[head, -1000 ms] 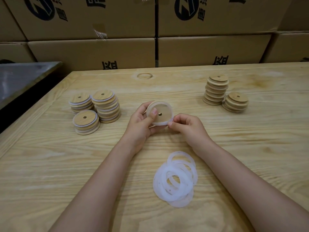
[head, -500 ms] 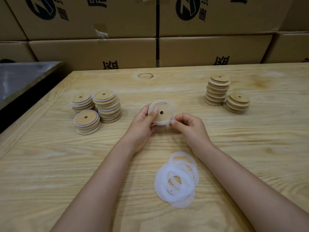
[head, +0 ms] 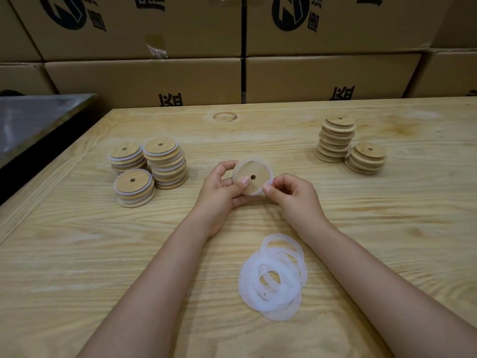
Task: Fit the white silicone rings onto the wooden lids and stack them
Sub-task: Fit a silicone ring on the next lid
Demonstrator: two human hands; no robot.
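A round wooden lid [head: 254, 173] with a small centre hole is held tilted above the table's middle, a white silicone ring around its rim. My left hand [head: 219, 192] grips it from the left, thumb on its face. My right hand [head: 294, 195] pinches the ring at the lid's lower right edge. A loose pile of several white silicone rings [head: 273, 276] lies near me. Three stacks of lids with white rings [head: 148, 167] stand at the left. Two stacks of bare wooden lids [head: 348, 146] stand at the right.
The work lies on a pale wooden table [head: 77, 254]. Cardboard boxes [head: 322, 76] are stacked like a wall behind its far edge. A dark metal surface [head: 33, 120] sits beyond the table's left edge.
The lid has turned slightly in my hands and my right fingers have shifted along its lower right edge. The stacks and the ring pile have not moved.
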